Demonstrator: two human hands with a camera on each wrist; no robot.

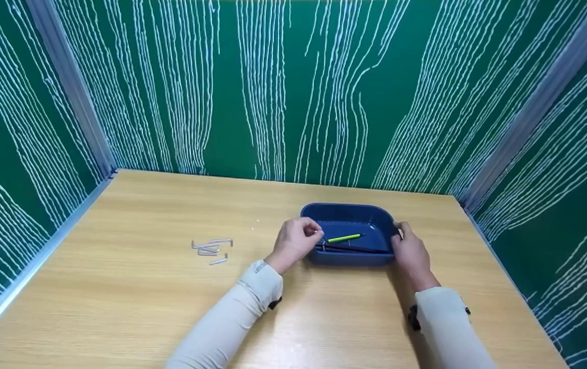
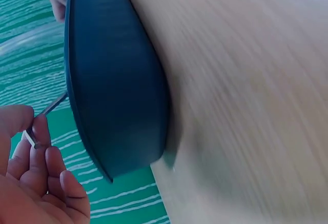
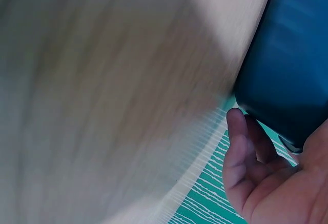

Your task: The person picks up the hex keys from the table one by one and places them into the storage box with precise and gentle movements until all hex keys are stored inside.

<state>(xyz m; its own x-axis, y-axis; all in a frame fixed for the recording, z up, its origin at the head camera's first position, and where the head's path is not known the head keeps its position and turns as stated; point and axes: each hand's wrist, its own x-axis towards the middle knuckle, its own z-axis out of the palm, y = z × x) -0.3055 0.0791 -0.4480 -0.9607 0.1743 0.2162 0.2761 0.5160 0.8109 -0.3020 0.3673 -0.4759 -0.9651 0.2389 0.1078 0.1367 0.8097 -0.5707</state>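
Note:
Over the near left side of a blue plastic bin (image 1: 350, 260), my left hand (image 1: 296, 240) pinches a small L-shaped hex key between thumb and forefinger. In the left wrist view the shaft of the hex key (image 2: 54, 103) slants past the rim of the bin. My right hand (image 1: 412, 251) grips the bin at its right end, fingers along the outside wall (image 3: 287, 70). Inside the bin lie a yellow-green pen (image 1: 346, 238) and dark slender sticks (image 1: 357, 249) along the near wall.
Several more L-shaped hex keys (image 1: 211, 248) lie in a loose group on the wooden table (image 1: 134, 307), left of the bin. Tiny white specks (image 1: 257, 221) dot the tabletop behind my left hand. Green panels with white wavy lines (image 1: 263, 102) enclose the back and sides.

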